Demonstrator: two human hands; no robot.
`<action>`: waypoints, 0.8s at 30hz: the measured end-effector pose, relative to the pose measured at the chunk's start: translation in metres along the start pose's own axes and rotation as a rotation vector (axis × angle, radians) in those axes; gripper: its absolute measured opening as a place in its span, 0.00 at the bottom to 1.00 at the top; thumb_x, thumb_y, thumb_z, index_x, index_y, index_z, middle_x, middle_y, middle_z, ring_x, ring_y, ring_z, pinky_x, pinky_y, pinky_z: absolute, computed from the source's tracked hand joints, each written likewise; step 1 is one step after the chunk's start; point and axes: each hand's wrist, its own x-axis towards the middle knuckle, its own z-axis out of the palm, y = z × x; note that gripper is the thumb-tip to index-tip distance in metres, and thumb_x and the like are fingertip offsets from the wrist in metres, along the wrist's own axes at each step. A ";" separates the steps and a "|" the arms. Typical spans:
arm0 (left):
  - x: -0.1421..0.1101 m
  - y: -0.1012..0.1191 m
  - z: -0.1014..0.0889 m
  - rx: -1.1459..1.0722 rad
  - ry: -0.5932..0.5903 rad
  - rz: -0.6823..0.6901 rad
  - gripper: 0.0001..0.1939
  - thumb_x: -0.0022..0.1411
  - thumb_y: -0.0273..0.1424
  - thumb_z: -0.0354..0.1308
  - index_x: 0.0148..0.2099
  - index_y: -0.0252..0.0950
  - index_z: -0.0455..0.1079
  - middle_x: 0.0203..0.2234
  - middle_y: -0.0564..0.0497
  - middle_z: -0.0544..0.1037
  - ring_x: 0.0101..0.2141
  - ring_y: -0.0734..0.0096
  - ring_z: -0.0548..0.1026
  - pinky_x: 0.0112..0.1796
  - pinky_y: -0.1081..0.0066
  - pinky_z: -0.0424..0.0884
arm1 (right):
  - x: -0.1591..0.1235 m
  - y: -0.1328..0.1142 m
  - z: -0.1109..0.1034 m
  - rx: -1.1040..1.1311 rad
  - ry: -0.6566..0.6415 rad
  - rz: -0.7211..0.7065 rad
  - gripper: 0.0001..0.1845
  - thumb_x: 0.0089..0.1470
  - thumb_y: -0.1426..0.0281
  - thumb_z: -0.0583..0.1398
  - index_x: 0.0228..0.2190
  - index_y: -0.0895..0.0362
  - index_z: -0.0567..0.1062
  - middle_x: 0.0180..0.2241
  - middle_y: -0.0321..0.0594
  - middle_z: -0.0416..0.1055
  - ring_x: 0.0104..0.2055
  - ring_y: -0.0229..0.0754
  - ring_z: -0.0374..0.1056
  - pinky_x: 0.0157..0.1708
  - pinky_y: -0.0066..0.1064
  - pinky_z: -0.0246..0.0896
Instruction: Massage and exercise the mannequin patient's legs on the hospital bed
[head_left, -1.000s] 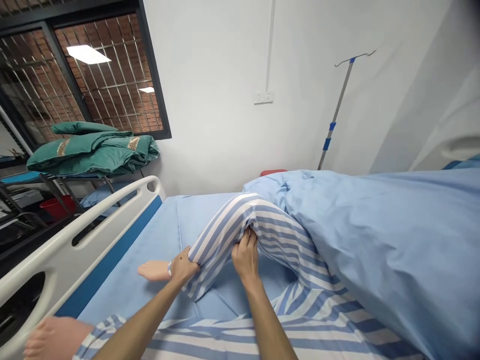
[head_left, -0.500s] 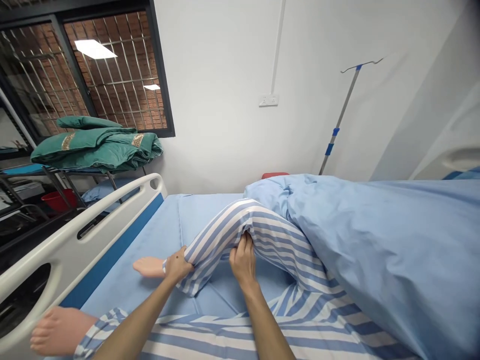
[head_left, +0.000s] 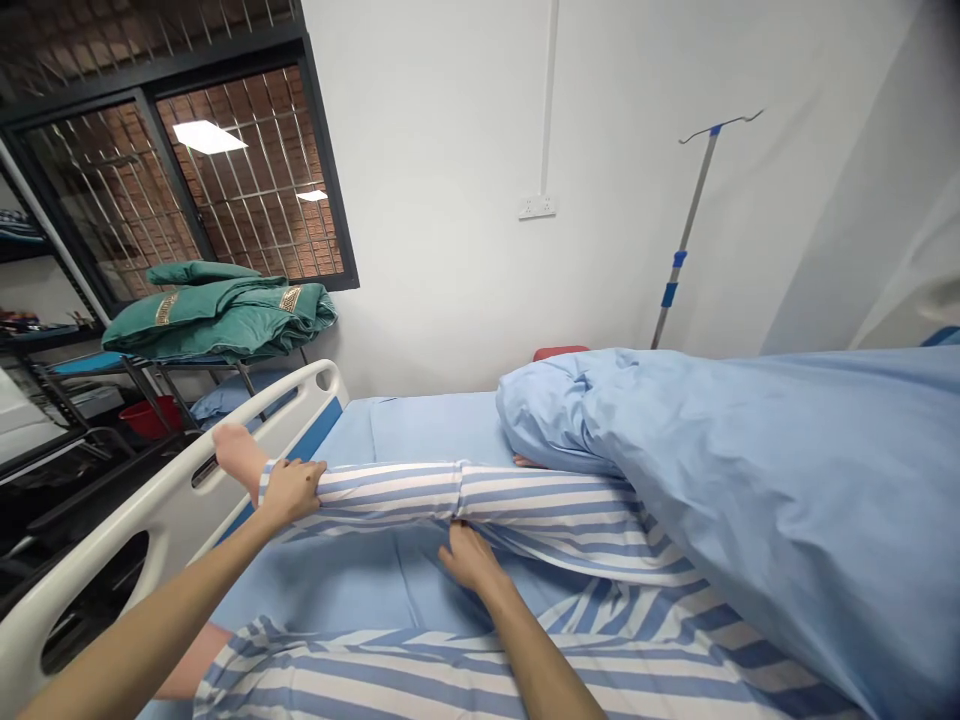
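Observation:
A figure in blue-and-white striped trousers lies on a hospital bed. The far leg (head_left: 420, 490) is held straight and raised off the blue sheet (head_left: 420, 430). My left hand (head_left: 289, 490) is closed around its ankle, just behind the bare foot (head_left: 238, 452). My right hand (head_left: 469, 557) supports the leg from beneath at the knee, fingers curled up into the striped cloth. The near leg (head_left: 390, 665) lies flat along the bottom of the view. A light blue quilt (head_left: 750, 470) covers the figure's upper body on the right.
A white and blue bed rail (head_left: 150, 520) runs along the left side, close to the raised foot. Folded green blankets (head_left: 217, 310) rest on a rack by a barred window. An IV pole (head_left: 686, 235) stands against the white wall behind the bed.
The far leg went from bent at the knee to stretched out straight and lifted. My left hand carried the ankle leftward toward the rail. My right hand moved under the knee.

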 end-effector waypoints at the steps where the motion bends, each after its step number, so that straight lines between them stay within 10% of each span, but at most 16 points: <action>1: 0.001 -0.001 -0.004 -0.001 -0.007 0.009 0.16 0.45 0.27 0.51 0.40 0.40 0.67 0.39 0.46 0.75 0.45 0.54 0.68 0.47 0.57 0.56 | 0.000 0.000 0.003 0.018 -0.050 -0.014 0.22 0.48 0.68 0.54 0.45 0.66 0.66 0.42 0.57 0.70 0.44 0.51 0.68 0.41 0.35 0.59; 9: 0.000 -0.001 -0.005 -0.005 -0.006 0.022 0.17 0.45 0.26 0.51 0.41 0.41 0.67 0.38 0.45 0.75 0.43 0.54 0.69 0.47 0.57 0.56 | 0.002 0.002 0.009 0.075 -0.082 -0.045 0.23 0.48 0.67 0.53 0.46 0.65 0.66 0.46 0.57 0.68 0.47 0.52 0.65 0.45 0.36 0.58; 14: -0.002 0.010 0.004 -0.042 0.073 -0.047 0.18 0.46 0.26 0.50 0.42 0.41 0.66 0.40 0.48 0.75 0.44 0.57 0.69 0.46 0.59 0.57 | 0.007 -0.005 -0.005 0.187 0.192 0.036 0.22 0.50 0.69 0.51 0.46 0.67 0.63 0.42 0.57 0.68 0.42 0.49 0.68 0.42 0.36 0.60; 24: 0.012 0.125 0.060 -0.474 -0.030 -0.300 0.24 0.39 0.32 0.55 0.43 0.46 0.65 0.29 0.54 0.76 0.34 0.63 0.72 0.30 0.71 0.60 | 0.009 0.012 -0.038 0.326 0.686 -0.008 0.35 0.50 0.75 0.46 0.59 0.62 0.41 0.54 0.58 0.57 0.47 0.51 0.65 0.41 0.41 0.63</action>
